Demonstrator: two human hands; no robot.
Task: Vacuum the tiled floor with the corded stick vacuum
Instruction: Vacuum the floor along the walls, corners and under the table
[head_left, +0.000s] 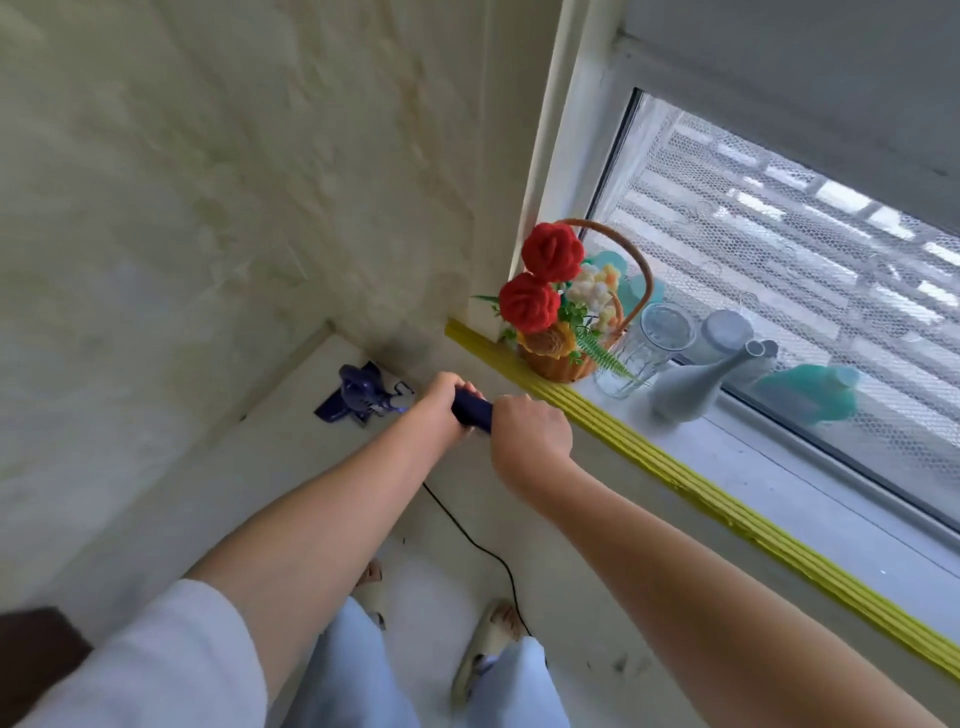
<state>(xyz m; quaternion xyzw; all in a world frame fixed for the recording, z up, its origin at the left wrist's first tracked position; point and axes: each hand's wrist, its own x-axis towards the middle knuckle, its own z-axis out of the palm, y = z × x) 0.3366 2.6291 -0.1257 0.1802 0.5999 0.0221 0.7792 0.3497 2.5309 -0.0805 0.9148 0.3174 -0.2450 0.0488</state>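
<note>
1. Purple plastic marks the vacuum (363, 397): its body and floor head sit low in the corner where the wall (208, 208) meets the pale tiled floor (441, 571), well ahead of the person's feet.
2. Both hands share the dark handle (471, 409). The left hand (441, 402) grips the end nearer the machine, and the right hand (530, 441) grips just behind it, with a short stretch of handle showing between them.
3. The fingers of each hand are curled tight round the handle, so neither hand is free. The wand itself is mostly hidden behind the left hand and wrist.
4. My reading is that the step in hand is the corner pass, with the head pushed as far into the angle of wall and windowsill as it will go.
5. The next move probably calls for drawing the head back along the floor toward the feet, then setting it on a fresh strip beside this one.
6. A black cord (470, 538) trails across the tiles between the sandalled feet (easy to step on or snag on the backstroke), so it wants watching.
7. The flower basket (566, 322), a glass (641, 351) and a pale vase (696, 387) stand on the sill (779, 467) near the right elbow's path.
</note>
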